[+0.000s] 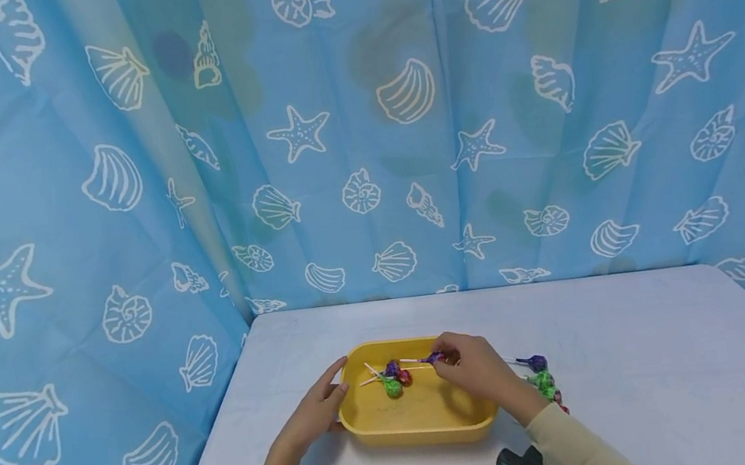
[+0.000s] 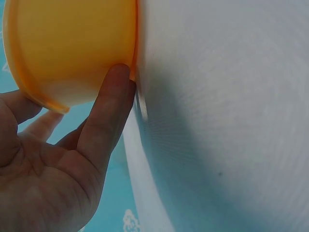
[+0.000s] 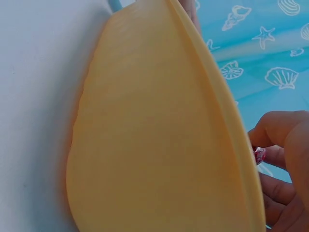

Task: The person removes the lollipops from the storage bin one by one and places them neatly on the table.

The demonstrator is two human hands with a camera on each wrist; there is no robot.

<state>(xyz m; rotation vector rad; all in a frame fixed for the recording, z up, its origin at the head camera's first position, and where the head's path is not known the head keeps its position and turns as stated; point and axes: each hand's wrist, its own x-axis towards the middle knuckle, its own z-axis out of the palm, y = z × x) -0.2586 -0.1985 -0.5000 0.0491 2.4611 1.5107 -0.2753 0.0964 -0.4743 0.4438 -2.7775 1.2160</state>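
**Hands at the yellow tray, much of the candy out of sight**

The right hand [image 1: 478,366] is hovering over the far right part of the yellow tray [image 1: 417,424], its fingertips pinching a purple-wrapped lollipop [image 1: 434,357] whose white stick is pointing left above the tray. The hand itself is covering most of that wrapper. In the right wrist view only curled fingers [image 3: 285,145] and a sliver of wrapper are showing past the tray's outer wall, so the grip cannot be read there.

The left hand [image 1: 317,412] is resting against the tray's left wall with fingers straight and relaxed, holding nothing; the left wrist view is showing one finger [image 2: 104,121] touching the wall low down.

Inside the tray, a small cluster of lollipops [image 1: 394,378] is lying near the far side, colours running together. More lollipops [image 1: 542,379] are lying on the white table [image 1: 645,369] just right of the tray, partly hidden behind the right wrist.
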